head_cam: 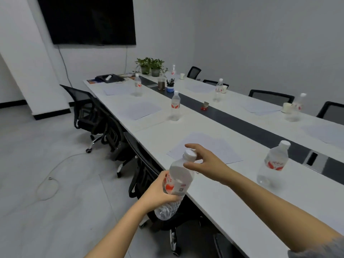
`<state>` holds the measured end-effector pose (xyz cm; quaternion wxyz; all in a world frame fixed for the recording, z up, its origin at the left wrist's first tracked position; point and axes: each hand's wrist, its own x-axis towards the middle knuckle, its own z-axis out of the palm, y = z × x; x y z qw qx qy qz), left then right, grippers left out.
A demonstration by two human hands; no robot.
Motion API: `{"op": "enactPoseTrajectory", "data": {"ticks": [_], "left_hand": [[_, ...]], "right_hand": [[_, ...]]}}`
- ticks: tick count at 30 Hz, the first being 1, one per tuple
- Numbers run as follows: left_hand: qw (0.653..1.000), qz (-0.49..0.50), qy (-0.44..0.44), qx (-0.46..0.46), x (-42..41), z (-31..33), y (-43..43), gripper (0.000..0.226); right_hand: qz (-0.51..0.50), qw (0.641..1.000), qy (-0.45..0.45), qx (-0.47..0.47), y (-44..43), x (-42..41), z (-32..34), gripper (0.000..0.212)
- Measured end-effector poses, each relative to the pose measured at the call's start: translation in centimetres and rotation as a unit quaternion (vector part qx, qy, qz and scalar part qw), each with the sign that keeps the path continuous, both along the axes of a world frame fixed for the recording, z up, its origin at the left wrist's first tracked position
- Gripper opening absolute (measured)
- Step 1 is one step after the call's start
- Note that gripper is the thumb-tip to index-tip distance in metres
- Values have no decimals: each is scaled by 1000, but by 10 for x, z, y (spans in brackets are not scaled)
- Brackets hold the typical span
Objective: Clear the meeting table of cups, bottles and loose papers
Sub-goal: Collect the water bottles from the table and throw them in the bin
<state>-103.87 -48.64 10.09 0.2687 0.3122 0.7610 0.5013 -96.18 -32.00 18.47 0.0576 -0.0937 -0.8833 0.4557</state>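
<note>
Left hand [160, 192] grips bottle [179, 180] round its label, held just off the table's [232, 202] near edge, long axis tilted, cap [190, 155] up and away. Right hand [204, 164] at the cap, thumb and fingers spread either side; contact unclear. Bottle looks near empty, not certain. Second bottle [273, 162] stands upright to the right, nearer the right hand. Paper [219, 146] lies just beyond the hands.

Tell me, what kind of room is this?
Most likely an office meeting room: a long white table lined with mesh office chairs, a large dark screen on the wall, and water bottles and papers set out at the seats.
</note>
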Motion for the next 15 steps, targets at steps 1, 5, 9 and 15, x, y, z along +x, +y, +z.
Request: {"op": "enactPoseTrajectory", "data": {"ticks": [1,5,9,15], "left_hand": [[1000,-11,-2,4,-19,0,11,66],[999,-38,-12,17,-80,9,40,62],[997,-49,-39,35,-136,12,67,59],[990,-63,-106,70,-164,-4,107,55]], "right_hand": [[-27,1000,-1,1,9,-12,0,53],[-143,989,4,-35,43,-51,5,46],[-266,963,-11,-37,80,-74,-8,43],[-484,861,-80,-136,132,-37,-60,38]]}}
